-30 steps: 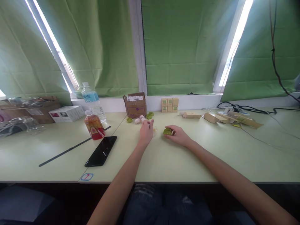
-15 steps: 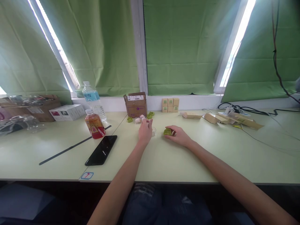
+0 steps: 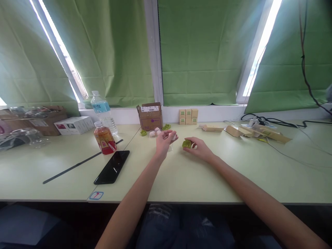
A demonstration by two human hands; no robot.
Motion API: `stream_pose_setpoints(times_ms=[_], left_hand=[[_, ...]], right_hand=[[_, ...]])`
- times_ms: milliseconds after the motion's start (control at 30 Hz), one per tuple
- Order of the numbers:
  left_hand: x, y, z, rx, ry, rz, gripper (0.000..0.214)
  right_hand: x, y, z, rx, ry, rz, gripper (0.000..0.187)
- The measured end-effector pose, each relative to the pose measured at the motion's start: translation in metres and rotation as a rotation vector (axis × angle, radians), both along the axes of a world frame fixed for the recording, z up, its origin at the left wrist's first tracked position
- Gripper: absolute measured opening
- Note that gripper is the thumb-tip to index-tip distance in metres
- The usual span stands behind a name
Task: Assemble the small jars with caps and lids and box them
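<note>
My right hand grips a small olive-green cup-shaped piece between thumb and fingers, its hollow side showing. To its left, my left hand is raised over the table with the fingertips pinched on a small pale pinkish piece, mostly hidden by the fingers. Below that hand, a clear plastic piece lies partly covered. Behind it sit pale pink round pieces by the brown cardboard box. Green pieces like the one I hold lie in front of that box.
Small tan boxes are stacked by the wall. Flattened cardboard and cables lie at right. On the left are a black phone, a red drink bottle, a water bottle and white boxes.
My left hand has moved right, away from the pink pieces, and now holds a small pale piece near my right hand. The right hand has shifted slightly with the green cup-shaped piece.
</note>
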State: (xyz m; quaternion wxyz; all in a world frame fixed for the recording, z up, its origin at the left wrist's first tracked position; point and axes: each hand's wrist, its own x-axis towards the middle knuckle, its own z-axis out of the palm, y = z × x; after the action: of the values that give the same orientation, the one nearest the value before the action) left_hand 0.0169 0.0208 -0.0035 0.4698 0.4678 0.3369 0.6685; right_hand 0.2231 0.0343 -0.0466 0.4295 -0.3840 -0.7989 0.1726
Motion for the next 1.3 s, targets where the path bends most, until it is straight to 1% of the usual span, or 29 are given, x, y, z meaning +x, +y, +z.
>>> stream_pose_setpoints(times_ms=[100,167,233,367,467,533,633,700,900,967,1033,1200,1300], left_hand=[[0.006,-0.003,-0.005,0.005,0.204,0.062,0.037],[0.009,-0.005,-0.006,0.022,0.281,0.087,0.037],[0.01,-0.006,-0.005,0.038,0.281,0.081,0.04],[0.014,-0.009,-0.006,0.059,0.257,0.017,0.043],[0.017,-0.009,-0.011,0.006,0.324,-0.004,0.043],[0.018,-0.009,-0.015,-0.02,0.343,0.021,0.043],[0.02,-0.006,-0.019,-0.036,0.305,0.078,0.044],[0.02,-0.004,-0.02,-0.044,0.292,0.09,0.043],[0.021,-0.005,-0.022,-0.03,0.314,0.034,0.035],[0.021,-0.007,-0.022,-0.025,0.355,0.015,0.034],[0.021,-0.008,-0.021,-0.02,0.428,0.023,0.032],[0.02,-0.01,-0.018,0.029,0.676,0.128,0.025],[0.019,-0.01,-0.018,0.031,0.704,0.121,0.024]], right_hand=[[0.0,-0.001,0.002,-0.005,0.013,-0.004,0.045],[-0.001,-0.003,0.004,-0.002,0.019,0.006,0.045],[-0.002,-0.006,0.006,0.009,0.03,0.02,0.045],[-0.005,-0.013,0.012,0.051,0.051,0.065,0.042],[-0.006,-0.015,0.013,0.087,0.021,0.082,0.038],[-0.005,-0.013,0.012,0.109,-0.01,0.08,0.037],[-0.003,-0.01,0.009,0.149,-0.048,0.067,0.038],[-0.003,-0.008,0.008,0.176,-0.073,0.053,0.039],[-0.008,-0.01,0.005,0.282,-0.139,-0.069,0.037],[-0.01,-0.011,0.004,0.295,-0.151,-0.1,0.036],[-0.011,-0.011,0.003,0.293,-0.167,-0.116,0.036],[-0.012,-0.009,0.0,0.303,-0.215,-0.124,0.034],[-0.012,-0.009,0.0,0.311,-0.221,-0.139,0.032]])
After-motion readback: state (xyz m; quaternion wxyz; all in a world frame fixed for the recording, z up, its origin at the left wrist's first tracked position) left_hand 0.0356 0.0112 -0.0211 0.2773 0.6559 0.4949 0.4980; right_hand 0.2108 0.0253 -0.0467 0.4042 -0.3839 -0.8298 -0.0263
